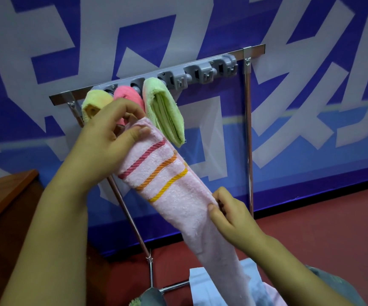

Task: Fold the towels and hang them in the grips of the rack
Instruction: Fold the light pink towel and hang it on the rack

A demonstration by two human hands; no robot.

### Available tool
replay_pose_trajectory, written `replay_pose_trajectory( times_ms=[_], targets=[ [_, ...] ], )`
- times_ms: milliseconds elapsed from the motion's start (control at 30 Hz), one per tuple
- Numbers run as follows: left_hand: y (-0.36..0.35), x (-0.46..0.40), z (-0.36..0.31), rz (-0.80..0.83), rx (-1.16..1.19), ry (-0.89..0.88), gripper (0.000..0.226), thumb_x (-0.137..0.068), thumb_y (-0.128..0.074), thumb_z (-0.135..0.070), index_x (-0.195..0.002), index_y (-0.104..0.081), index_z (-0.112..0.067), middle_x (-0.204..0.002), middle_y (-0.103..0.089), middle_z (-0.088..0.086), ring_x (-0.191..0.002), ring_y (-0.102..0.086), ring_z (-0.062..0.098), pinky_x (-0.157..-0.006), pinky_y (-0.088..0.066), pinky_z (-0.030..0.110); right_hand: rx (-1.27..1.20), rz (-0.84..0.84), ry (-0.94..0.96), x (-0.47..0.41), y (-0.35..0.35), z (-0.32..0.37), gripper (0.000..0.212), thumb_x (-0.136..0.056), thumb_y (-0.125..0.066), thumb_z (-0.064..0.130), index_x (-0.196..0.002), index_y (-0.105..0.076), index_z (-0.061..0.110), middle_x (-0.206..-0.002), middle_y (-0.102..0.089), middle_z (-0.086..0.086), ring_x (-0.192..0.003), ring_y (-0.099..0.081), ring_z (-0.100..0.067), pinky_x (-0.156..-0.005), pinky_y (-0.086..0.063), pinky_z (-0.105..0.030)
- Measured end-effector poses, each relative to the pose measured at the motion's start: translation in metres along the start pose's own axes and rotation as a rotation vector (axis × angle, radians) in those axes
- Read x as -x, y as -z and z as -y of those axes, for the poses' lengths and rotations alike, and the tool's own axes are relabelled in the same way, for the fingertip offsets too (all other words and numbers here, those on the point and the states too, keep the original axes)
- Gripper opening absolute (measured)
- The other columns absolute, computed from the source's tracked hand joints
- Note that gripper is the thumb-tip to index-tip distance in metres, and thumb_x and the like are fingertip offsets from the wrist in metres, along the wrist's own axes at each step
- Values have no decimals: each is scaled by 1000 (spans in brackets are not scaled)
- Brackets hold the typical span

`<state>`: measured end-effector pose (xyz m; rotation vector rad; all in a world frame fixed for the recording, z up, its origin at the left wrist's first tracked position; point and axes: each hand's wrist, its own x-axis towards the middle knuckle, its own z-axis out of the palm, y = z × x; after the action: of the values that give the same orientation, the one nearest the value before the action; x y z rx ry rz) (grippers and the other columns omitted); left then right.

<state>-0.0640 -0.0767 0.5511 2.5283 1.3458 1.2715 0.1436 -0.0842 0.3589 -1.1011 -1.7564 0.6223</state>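
Folded pale pink terry towel with red, orange and yellow stripes (169,186) runs diagonally across frame centre, held in air. Left hand (110,138) pinches its upper end; right hand (229,215) pinches its lower right edge. Grey plastic grip rail on the chrome rack (202,74), upper centre, holds yellow (93,102), hot-pink (126,96) and light-green (165,111) folded towels side by side.

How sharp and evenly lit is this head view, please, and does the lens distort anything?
Head view: light is soft and even, without hard shadows; the pink striped towel and left hand look slightly soft; the rack leans and bows from wide-angle distortion; faint glare streaks the banner.
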Motion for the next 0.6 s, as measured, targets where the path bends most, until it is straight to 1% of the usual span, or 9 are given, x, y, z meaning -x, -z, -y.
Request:
replay_pose_trajectory(
  times_ms=[100,200,233,300,367,433,500,533,600],
  targets=[
    [3,-3,2,10,46,1,20,-85,-64,-23,-89,-53,-39,-86,-56,-29,-80,-52,-8,-69,-41,5,-61,-2,-20,1,2,2,19,-88,-47,27,-74,-36,28,-59,-46,16,-51,-39,-6,-49,-30,-17],
    [5,-7,5,7,97,8,16,-80,-62,-28,-88,-54,-39,-90,-58,-16,-82,-54,0,-73,-45,15,-161,-4,-15,1,3,5,19,-88,-52,18,-81,-39,29,-62,-42,15,-52,-35,-6,-50,-29,-17],
    [7,-9,5,11,92,5,15,-80,-62,-28,-88,-54,-39,-90,-58,-14,-83,-54,1,-74,-46,16,-186,-3,-8,1,4,6,21,-89,-52,17,-84,-39,32,-64,-43,17,-52,-35,-5,-51,-30,-16],
    [11,-15,3,26,88,2,17,-82,-65,-25,-87,-55,-39,-89,-58,-16,-80,-54,-2,-71,-45,14,-233,39,9,1,6,12,34,-91,-51,13,-90,-41,45,-70,-49,22,-52,-38,-7,-54,-33,-16],
    [15,-24,0,43,70,24,21,-85,-66,-22,-87,-56,-39,-87,-57,-20,-82,-55,3,-71,-46,18,-211,124,55,2,10,20,54,-92,-49,6,-107,-45,58,-83,-56,30,-57,-45,-12,-62,-37,-13],
    [14,-35,0,66,-8,59,15,-85,-65,-23,-93,-56,-33,-90,-54,-18,-86,-55,13,-73,-48,28,-151,220,136,0,12,26,62,-89,-46,-1,-123,-51,52,-90,-57,29,-66,-48,-8,-67,-37,-8],
    [8,-45,1,64,-81,77,15,-85,-64,-26,-99,-57,-28,-94,-54,-13,-88,-54,15,-74,-49,30,-166,371,117,-2,12,30,58,-85,-45,0,-117,-59,47,-81,-52,23,-69,-48,-1,-68,-36,-8],
    [3,-50,3,54,-110,72,16,-85,-64,-26,-100,-58,-26,-96,-55,-9,-89,-54,16,-73,-47,27,-186,451,72,-4,13,32,55,-84,-46,2,-112,-62,47,-77,-51,20,-66,-46,-1,-66,-36,-11],
    [-9,-58,7,29,-190,38,16,-86,-64,-24,-101,-60,-22,-98,-54,-6,-89,-50,14,-69,-41,20,-206,584,15,-10,14,36,48,-85,-51,3,-104,-68,44,-69,-49,11,-59,-39,-8,-60,-34,-20]
  ],
)
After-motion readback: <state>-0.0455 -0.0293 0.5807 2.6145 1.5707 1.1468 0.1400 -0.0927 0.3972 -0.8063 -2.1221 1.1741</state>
